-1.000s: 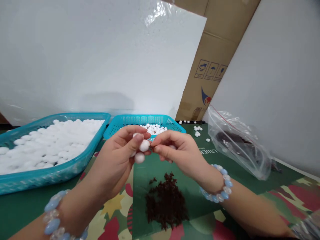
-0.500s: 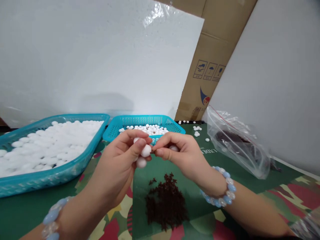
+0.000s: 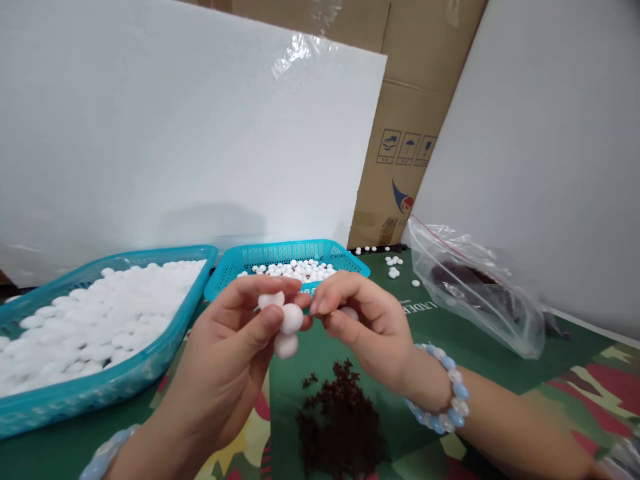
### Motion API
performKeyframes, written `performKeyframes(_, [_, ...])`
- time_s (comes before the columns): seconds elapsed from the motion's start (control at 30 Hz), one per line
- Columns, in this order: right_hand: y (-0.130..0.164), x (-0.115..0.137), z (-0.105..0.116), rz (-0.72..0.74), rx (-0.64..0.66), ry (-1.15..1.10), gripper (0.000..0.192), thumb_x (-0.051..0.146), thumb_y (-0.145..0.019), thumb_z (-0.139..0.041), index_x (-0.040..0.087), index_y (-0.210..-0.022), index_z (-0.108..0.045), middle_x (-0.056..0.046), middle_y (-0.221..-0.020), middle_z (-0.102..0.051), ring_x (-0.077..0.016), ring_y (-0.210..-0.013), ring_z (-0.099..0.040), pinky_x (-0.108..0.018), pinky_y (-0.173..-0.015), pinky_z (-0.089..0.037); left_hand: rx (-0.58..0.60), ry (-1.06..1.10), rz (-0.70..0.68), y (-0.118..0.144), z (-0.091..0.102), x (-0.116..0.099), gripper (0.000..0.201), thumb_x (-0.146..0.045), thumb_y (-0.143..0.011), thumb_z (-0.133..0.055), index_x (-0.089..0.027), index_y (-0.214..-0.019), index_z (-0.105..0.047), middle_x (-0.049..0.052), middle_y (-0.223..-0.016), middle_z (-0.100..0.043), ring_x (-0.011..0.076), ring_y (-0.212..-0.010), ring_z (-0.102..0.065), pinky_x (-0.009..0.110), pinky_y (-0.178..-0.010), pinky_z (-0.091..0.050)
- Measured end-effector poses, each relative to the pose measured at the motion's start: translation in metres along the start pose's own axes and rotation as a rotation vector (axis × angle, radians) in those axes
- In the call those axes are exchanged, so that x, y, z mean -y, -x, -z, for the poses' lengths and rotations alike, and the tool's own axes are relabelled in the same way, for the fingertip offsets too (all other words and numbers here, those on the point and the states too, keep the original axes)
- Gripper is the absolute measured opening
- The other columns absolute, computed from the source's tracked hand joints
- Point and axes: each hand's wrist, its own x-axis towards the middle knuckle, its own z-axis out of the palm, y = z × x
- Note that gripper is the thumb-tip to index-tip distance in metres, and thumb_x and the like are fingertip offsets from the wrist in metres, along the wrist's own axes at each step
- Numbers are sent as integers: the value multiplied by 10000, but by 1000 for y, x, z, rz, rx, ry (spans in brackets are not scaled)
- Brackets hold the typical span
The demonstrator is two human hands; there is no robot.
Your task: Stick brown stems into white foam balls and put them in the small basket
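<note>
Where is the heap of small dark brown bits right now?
In the head view, the heap of small dark brown bits lies on the green patterned table cover, low centre, just below the two hands.

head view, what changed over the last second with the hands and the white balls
Little changed. Both hands sit slightly lower in frame as the camera tilted up. The left hand still grips three white balls, the right hand still pinches beside them. Baskets, dark pile and bag stayed put.
</note>
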Motion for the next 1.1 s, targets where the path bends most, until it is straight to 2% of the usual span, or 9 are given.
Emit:
performKeyframes(0.1, [1, 4, -2, 71, 7, 102, 123, 80, -708, -384, 195, -685, -421, -6, -724, -493, -71, -699, -494, -153, -506, -419, -21, 26, -3, 0, 1, -3, 137, -183, -426, -667, -190, -508, -558, -54, -611, -584, 50, -486, -520, 78, -395, -421])
performKeyframes(0.3, [4, 13, -3, 261, 76, 441, 116, 67, -715, -356, 180, -719, -383, -89, -836, -533, -108, -813, -494, -222, -659, -429, -53, 57, -7, 0, -1, -4, 155, -216, -433, -662, -165, -471, -521, -55, -568, -541, 45, -487, -501, 77, -401, -421])
performKeyframes(0.53, [8, 11, -8, 282, 139, 676, 117, 77, -730, -335, 194, -740, -328, -152, -947, -522, -147, -894, -487, -249, -645, -439, -189, 93, -39, 1, -8, 1, 98, -175, -490, -629, -157, -482, -533, -51, -493, -528, 28, -483, -489, 43, -446, -417])
performKeyframes(0.6, [8, 10, -10, 242, 129, 711, 108, 79, -731, -334, 187, -730, -335, -158, -957, -519, -152, -875, -497, -260, -656, -436, -240, 89, -46, 0, -9, 2, 49, -152, -545, -585, -161, -511, -551, -45, -502, -536, 24, -460, -482, 40, -422, -409])
performKeyframes(0.7, [7, 10, -12, 140, 122, 688, 118, 69, -730, -323, 183, -707, -341, -140, -968, -518, -143, -822, -518, -265, -670, -431, -279, 87, -24, -2, -9, 6, 96, -125, -609, -518, -166, -540, -570, -34, -529, -551, 26, -465, -489, 50, -420, -411])
performKeyframes(0.77, [7, 10, -12, 70, 122, 642, 120, 69, -729, -322, 185, -702, -343, -119, -954, -526, -131, -811, -518, -257, -676, -427, -269, 93, -9, -2, -7, 9, 114, -126, -621, -506, -158, -532, -570, -29, -527, -556, 28, -477, -494, 56, -434, -416])
performKeyframes(0.87, [6, 9, -10, -50, 123, 541, 100, 100, -740, -314, 191, -709, -342, -95, -897, -543, -121, -936, -451, -254, -729, -399, -231, 87, 6, -3, -3, 13, 83, -150, -589, -545, -138, -508, -558, -28, -501, -555, 29, -471, -494, 59, -437, -417])
performKeyframes(0.97, [6, 6, -7, -194, 126, 425, 61, 153, -750, -309, 192, -716, -340, -113, -964, -506, -124, -1029, -367, -272, -755, -379, -199, 63, 32, -3, -2, 16, 101, -187, -537, -592, -131, -475, -537, -31, -470, -548, 39, -464, -497, 73, -435, -422])
performKeyframes(1.1, [3, 5, -5, -294, 118, 336, 59, 173, -736, -313, 192, -689, -341, -116, -1007, -474, -138, -965, -426, -284, -696, -398, -191, 48, 69, -6, -2, 18, 119, -190, -540, -591, -129, -464, -523, -35, -452, -539, 41, -441, -489, 82, -409, -416])
